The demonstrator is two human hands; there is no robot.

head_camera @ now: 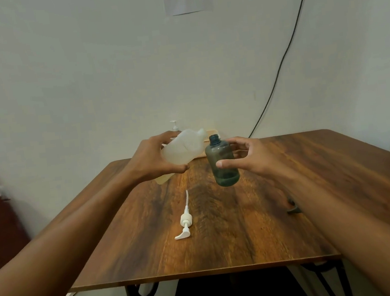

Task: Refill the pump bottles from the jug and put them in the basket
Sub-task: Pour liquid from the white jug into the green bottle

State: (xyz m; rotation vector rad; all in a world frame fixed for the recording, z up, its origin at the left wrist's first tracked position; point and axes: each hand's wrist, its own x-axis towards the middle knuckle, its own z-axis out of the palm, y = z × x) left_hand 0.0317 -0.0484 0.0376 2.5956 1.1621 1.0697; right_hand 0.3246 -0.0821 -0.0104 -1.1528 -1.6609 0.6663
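From my station I watched the left hand [153,161] grip the pale jug [182,149], thumb beneath and fingers [168,135] curled over the top, spout tipped right toward the open green bottle [223,166]. The right hand [246,159] pinched that bottle, thumb on its near side, fingers behind. The white pump [184,219] lay nearer on the surface [224,242].
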